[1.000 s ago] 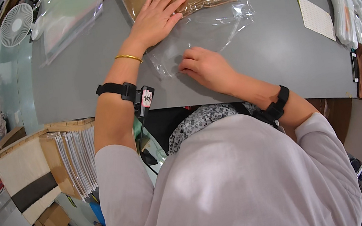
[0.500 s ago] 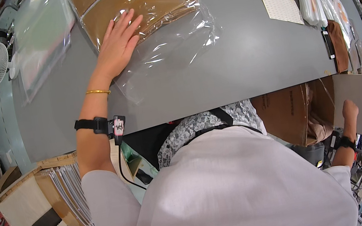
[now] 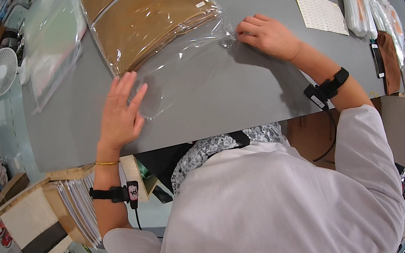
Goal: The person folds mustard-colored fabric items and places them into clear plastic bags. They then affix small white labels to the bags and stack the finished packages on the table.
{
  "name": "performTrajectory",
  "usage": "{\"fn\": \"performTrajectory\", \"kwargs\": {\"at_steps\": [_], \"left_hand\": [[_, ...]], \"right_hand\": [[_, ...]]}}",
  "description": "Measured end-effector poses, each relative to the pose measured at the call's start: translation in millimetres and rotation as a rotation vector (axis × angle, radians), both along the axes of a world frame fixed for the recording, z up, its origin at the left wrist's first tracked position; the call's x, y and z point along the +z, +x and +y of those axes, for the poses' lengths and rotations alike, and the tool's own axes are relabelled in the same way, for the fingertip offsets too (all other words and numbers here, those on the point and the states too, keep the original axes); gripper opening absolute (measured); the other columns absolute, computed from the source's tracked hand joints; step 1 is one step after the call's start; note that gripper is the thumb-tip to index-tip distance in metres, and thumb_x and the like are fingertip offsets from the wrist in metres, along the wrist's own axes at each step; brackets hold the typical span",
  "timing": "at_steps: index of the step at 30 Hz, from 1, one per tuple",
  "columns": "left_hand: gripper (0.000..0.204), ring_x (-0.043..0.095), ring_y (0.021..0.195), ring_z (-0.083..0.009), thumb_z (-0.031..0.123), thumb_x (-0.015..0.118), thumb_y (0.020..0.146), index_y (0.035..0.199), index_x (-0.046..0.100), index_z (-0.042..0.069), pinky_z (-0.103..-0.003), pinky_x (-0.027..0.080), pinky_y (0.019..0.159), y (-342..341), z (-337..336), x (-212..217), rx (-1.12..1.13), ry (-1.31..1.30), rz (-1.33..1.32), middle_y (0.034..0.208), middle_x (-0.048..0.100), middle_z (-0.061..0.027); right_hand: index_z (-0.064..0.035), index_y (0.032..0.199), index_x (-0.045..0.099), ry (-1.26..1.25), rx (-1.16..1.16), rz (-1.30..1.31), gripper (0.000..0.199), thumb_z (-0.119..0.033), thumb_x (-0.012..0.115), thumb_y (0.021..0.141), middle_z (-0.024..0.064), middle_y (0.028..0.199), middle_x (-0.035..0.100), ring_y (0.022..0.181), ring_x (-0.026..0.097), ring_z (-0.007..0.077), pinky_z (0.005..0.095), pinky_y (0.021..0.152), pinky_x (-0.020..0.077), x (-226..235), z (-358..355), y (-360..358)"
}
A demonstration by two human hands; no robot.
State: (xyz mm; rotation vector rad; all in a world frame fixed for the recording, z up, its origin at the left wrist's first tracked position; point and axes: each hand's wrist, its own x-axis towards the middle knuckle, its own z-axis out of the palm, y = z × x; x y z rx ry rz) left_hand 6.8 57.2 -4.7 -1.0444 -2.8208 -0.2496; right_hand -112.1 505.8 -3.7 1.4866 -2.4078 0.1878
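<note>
A clear plastic bag point(image 3: 176, 61) with folded brown fabric point(image 3: 154, 20) inside lies on the grey table, its loose flap toward me. My left hand point(image 3: 118, 110) is open, fingers apart, with its fingertips at the bag's near left corner. At the flap's right edge, my right hand point(image 3: 268, 36) has its fingers curled together, and the plastic edge meets its fingertips. The tips themselves are partly hidden. Black straps with small devices sit on both forearms.
A stack of clear bags point(image 3: 54, 44) lies to the left, near a white fan point(image 3: 2, 72). Rightward are a patterned white sheet point(image 3: 321, 12), rolled plastic packs point(image 3: 353, 4), a black phone-like object point(image 3: 377, 60) and brown fabric point(image 3: 389, 62). A cardboard box point(image 3: 306, 136) stands below the table edge.
My left hand has drawn back toward me from the top of the fabric to the bag's near corner. My right hand has come up from beside the box onto the table at the flap.
</note>
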Motion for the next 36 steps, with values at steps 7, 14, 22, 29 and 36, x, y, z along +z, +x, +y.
{"fn": "performTrajectory", "kwargs": {"at_steps": [7,14,22,29,36], "left_hand": [[0.045,0.044,0.15,-0.0336,0.018,0.051,0.104,0.147,0.059,0.01,-0.053,0.026,0.129,-121.5,97.6,34.9,-0.256,0.302,-0.101,0.156,0.055,-0.0123],[0.05,0.024,0.161,-0.0283,0.034,0.044,0.111,0.158,0.05,0.019,-0.052,0.013,0.133,-172.0,143.1,-8.8,-0.243,-0.045,-0.049,0.169,0.039,-0.0057],[0.051,0.039,0.15,-0.0339,0.023,0.055,0.106,0.157,0.051,0.018,-0.052,0.026,0.128,-76.7,128.1,23.6,-0.29,0.32,-0.634,0.164,0.045,-0.0106],[0.063,0.052,0.14,-0.0332,0.005,0.069,0.09,0.151,0.056,0.012,-0.045,0.045,0.117,-16.8,1.5,36.6,0.183,0.11,0.054,0.151,0.057,-0.0112],[0.042,0.059,0.136,-0.0324,0.009,0.066,0.096,0.138,0.065,0.008,-0.042,0.05,0.113,-5.2,3.7,-5.1,0.026,-0.006,0.004,0.143,0.065,-0.0105]], "right_hand": [[-0.0076,0.098,0.07,-0.137,-0.234,0.007,0.017,-0.011,0.068,0.082,0.0016,0.106,0.062,0.1,0.062,0.0195,0.0331,0.084,0.0517,-24.1,4.6,26.1],[-0.006,0.103,0.068,-0.015,-0.224,0.103,0.024,-0.013,0.069,0.08,0.0037,0.11,0.062,0.1,0.061,0.0197,0.0353,0.083,0.0498,15.5,37.7,69.7],[-0.0122,0.152,0.05,-0.03,-0.147,0.001,0.06,-0.01,0.062,0.093,0.0058,0.153,0.056,0.141,0.053,0.0263,0.0409,0.111,0.0478,-8.7,11.3,10.7],[-0.0142,0.152,0.052,0.12,0.054,0.107,0.057,-0.011,0.058,0.095,0.005,0.159,0.053,0.147,0.05,0.0256,0.0412,0.117,0.0466,-8.7,-2.0,-30.9],[-0.0114,0.135,0.066,-0.077,-0.01,-0.18,0.032,-0.019,0.055,0.106,0.0094,0.135,0.071,0.13,0.062,0.0312,0.0419,0.111,0.0511,-16.1,-5.7,-39.4]]}}
